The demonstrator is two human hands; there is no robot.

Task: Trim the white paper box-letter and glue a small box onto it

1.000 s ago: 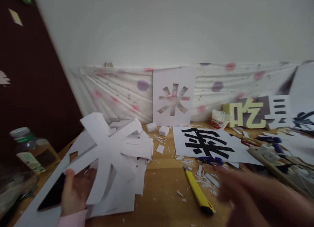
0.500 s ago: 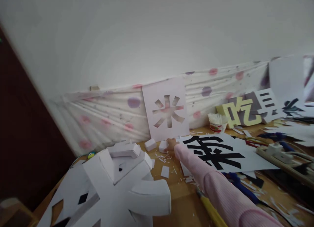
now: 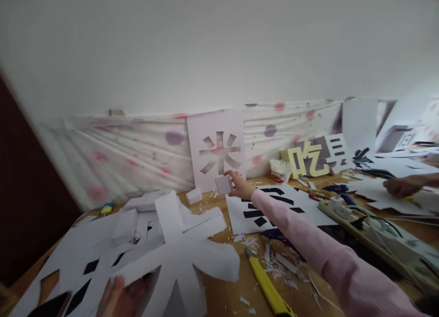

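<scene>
My right hand (image 3: 240, 185), in a pink ribbed sleeve, pinches a small white paper block (image 3: 223, 185) just above the tabletop. At the lower left, my left hand (image 3: 120, 295) grips an arm of a big white three-dimensional paper character (image 3: 185, 244), its thumb on top and the other fingers partly hidden underneath. A second white block (image 3: 194, 196) rests on the wooden table, left of my right hand. Behind the blocks leans a white sheet with a cut-out character (image 3: 219, 120). Under my right forearm lies a white sheet printed with black strokes (image 3: 236, 216).
A yellow utility knife (image 3: 265, 282) and a blue glue gun (image 3: 274, 235) lie near paper scraps. To the right are a power strip (image 3: 360, 232) with cables and a co-worker's hand (image 3: 404, 186). A paper cup (image 3: 280, 174) stands beside yellow characters (image 3: 305, 159).
My right hand has picked the small white block up off the table. My left hand has come into view on the big paper character, which has shifted and turned. The view has swung right.
</scene>
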